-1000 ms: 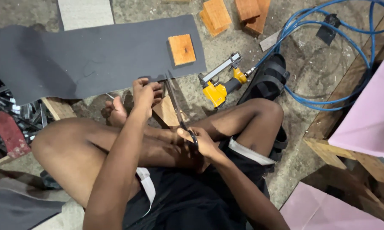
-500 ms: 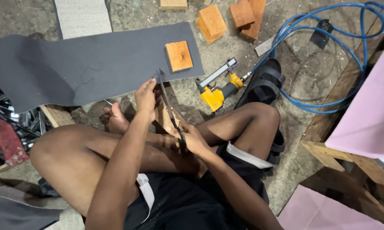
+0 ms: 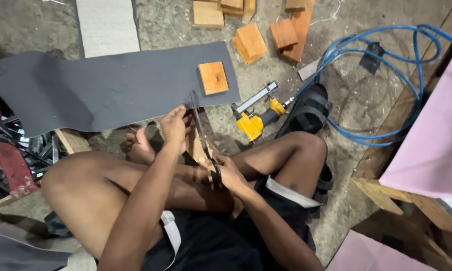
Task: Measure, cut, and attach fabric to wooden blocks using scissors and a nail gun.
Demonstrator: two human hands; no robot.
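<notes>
The right hand (image 3: 229,173) has its grip clenched around the handles of a pair of black scissors (image 3: 202,135), whose long blades run up and away from it toward the near edge of a dark grey sheet (image 3: 110,88) spread on the concrete floor (image 3: 175,25). The left hand (image 3: 174,125) is closed in a pinch on that same edge, right beside the blade tips, so the sheet's border lies between the two hands, just above the person's crossed bare legs. A small orange wooden block (image 3: 213,78) sits on the sheet near its right end. Just right of the scissors lies a yellow nail gun (image 3: 256,120) joined to a coiled blue air hose (image 3: 376,75), with a black sandal (image 3: 308,108) beside it. More wooden blocks (image 3: 251,40) lie scattered farther up the floor.
</notes>
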